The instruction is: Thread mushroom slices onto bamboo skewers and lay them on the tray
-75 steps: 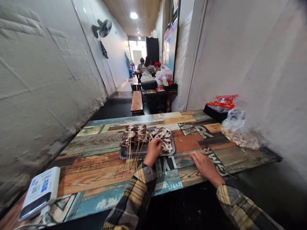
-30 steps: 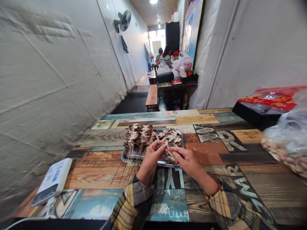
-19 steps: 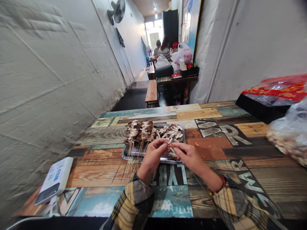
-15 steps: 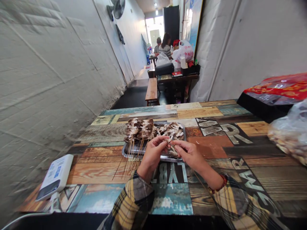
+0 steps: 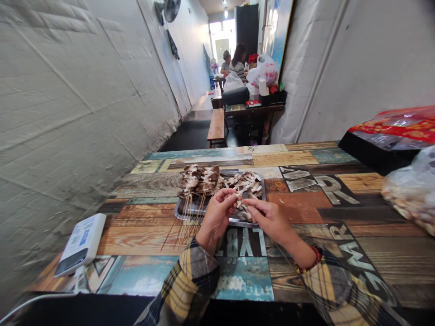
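Over a metal tray [image 5: 178, 213], my left hand [image 5: 215, 219] pinches a piece of oyster mushroom [image 5: 239, 194] between thumb and fingers. Close beside it on the right, my right hand [image 5: 272, 220] is closed on a thin wooden skewer [image 5: 284, 254], whose lower end shows beneath the wrist. The skewer's tip is hidden by the fingers. Skewered mushrooms [image 5: 199, 179] lie piled on the left of the tray, their bare sticks poking out toward me. Loose mushroom pieces [image 5: 247, 181] fill the right part, partly behind my hands.
A white box-shaped device [image 5: 80, 244] with a cable lies at the table's left. On the right are a clear plastic bag [image 5: 413, 190] and a red-patterned package [image 5: 397, 129] on a black box. Beyond the table [image 5: 285, 158] stand a bench [image 5: 216, 124] and two seated people.
The view has shifted slightly. My left fingers have lifted and curled a little around the mushroom piece, which now shows more. The right hand keeps nearly the same pose.
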